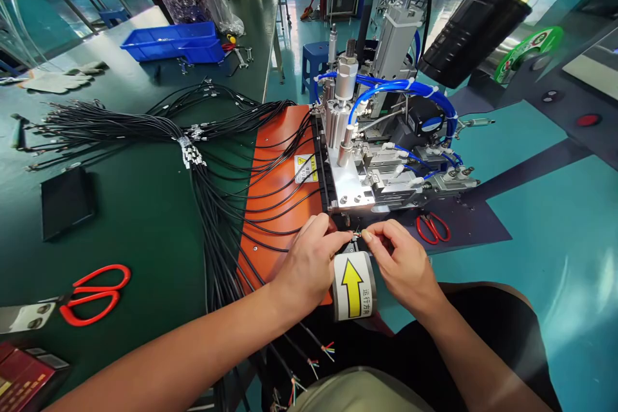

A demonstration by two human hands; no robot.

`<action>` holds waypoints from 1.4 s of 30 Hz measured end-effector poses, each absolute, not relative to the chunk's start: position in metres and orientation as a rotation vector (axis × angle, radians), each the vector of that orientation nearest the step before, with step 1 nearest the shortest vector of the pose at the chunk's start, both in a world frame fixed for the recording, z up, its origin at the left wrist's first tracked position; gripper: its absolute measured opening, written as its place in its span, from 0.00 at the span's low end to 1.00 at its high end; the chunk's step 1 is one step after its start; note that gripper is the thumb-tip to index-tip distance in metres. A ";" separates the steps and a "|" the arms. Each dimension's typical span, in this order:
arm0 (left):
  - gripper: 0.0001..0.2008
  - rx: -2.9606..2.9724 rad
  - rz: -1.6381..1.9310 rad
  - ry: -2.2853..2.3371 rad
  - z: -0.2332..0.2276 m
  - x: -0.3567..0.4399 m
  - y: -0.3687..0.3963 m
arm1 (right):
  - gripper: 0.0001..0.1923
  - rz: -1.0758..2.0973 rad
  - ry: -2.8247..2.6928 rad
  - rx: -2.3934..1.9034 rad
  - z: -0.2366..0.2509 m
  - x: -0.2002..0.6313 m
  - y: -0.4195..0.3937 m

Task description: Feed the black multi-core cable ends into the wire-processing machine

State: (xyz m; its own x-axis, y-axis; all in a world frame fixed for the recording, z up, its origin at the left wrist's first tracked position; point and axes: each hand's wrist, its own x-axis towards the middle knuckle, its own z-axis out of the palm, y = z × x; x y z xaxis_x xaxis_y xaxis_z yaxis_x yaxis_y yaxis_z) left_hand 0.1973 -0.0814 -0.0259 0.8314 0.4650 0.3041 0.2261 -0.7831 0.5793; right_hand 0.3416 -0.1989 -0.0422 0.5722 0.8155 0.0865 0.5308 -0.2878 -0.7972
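At the machine's point(360, 187) front edge, left hand point(309, 261) and right hand point(403, 264) fingers pinch closed on a small wire end point(358, 233), above the arrow label point(352, 286).

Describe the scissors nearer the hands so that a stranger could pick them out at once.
Start at the metal machine with blue hoses beside the orange plate. Under its right end, on a dark mat, lie small red scissors, just beyond the right hand. The other red scissors, far to the left on the green bench, are larger.
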 end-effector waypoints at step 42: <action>0.10 2.726 0.148 0.595 -0.007 0.181 -0.079 | 0.19 0.679 -0.738 -1.978 -0.041 0.332 -0.187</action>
